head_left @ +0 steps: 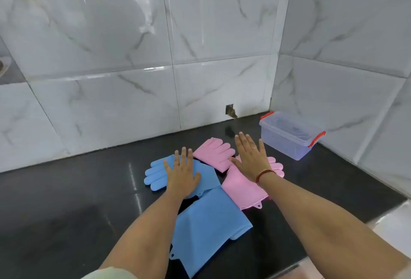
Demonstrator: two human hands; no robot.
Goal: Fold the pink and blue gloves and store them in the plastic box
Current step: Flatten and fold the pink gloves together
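- White marble-look wall tiles [111, 56] back a glossy black desk [66, 201], meeting in a corner at the right.
- Farthest left, a blue glove [155, 173] lies flat on the desk, its finger tips pointing left.
- The left hand [181, 176] rests palm down on that glove's palm area, fingers [183, 156] straight and close together, gripping nothing.
- Just nearer the camera, a second blue glove [209, 227] lies with its wide cuff towards the viewer, its upper part hidden under the left forearm.
- Past the middle, a pink glove [214, 153] lies with its finger tips towards the wall.
- The right hand [251, 158], with a red bracelet [264, 175] at the wrist, is spread flat with straight fingers [243, 141] above a second pink glove [242, 187]; whether it presses on the glove cannot be told.
- At the right, near the wall corner and apart from the gloves, stands a clear plastic box [289, 143] with orange-red clips.
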